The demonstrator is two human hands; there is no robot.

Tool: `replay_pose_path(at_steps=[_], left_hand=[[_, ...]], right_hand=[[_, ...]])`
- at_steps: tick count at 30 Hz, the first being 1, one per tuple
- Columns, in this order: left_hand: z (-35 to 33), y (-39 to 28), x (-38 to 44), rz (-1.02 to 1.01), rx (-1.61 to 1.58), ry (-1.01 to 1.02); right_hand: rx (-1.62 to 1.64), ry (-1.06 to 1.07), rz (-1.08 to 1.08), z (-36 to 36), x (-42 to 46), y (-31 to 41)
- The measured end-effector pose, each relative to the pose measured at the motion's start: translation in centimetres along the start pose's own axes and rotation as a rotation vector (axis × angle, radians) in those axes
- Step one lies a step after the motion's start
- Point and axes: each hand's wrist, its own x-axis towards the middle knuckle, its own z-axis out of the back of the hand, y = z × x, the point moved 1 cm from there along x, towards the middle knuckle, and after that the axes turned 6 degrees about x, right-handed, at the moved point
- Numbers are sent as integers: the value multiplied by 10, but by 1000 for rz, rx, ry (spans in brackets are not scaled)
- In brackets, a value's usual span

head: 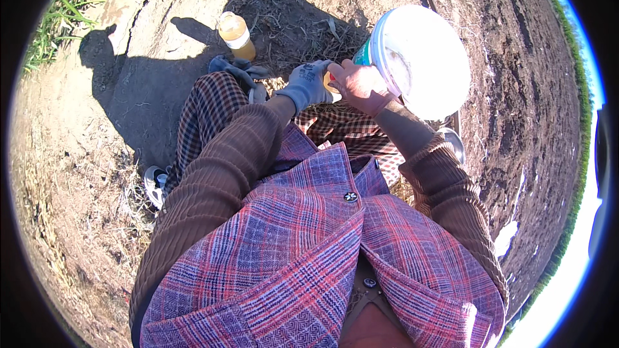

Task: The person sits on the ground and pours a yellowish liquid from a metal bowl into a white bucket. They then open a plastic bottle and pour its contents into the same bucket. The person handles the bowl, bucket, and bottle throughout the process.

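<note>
In the middle of the head view, my left hand [307, 86], in a grey work glove, grips a small bottle [331, 85] that has a red part near its top. My bare right hand [359, 86] has its fingers on the red part, and the two hands nearly meet there. Much of the bottle is hidden by my fingers. Beyond my left knee an open-topped bottle of yellowish liquid [236, 38] stands on the ground. Another grey glove [237, 69] lies between it and my left hand.
A large white bucket [430, 63] with a green label is just right of my right hand. A metal bowl [452, 144] shows partly beneath my right forearm. Dry stalks [295, 29] cover the soil ahead, and green plants [72, 5] grow at the upper left.
</note>
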Motion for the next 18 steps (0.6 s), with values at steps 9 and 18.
replay_pose_path(at_steps=[9, 18], left_hand=[[-1, 0, -5, 32, -181, -68], [19, -13, -25, -26, -89, -70]], right_hand=[[81, -275, -249, -25, -2, 18], [714, -600, -379, 10, -14, 26]])
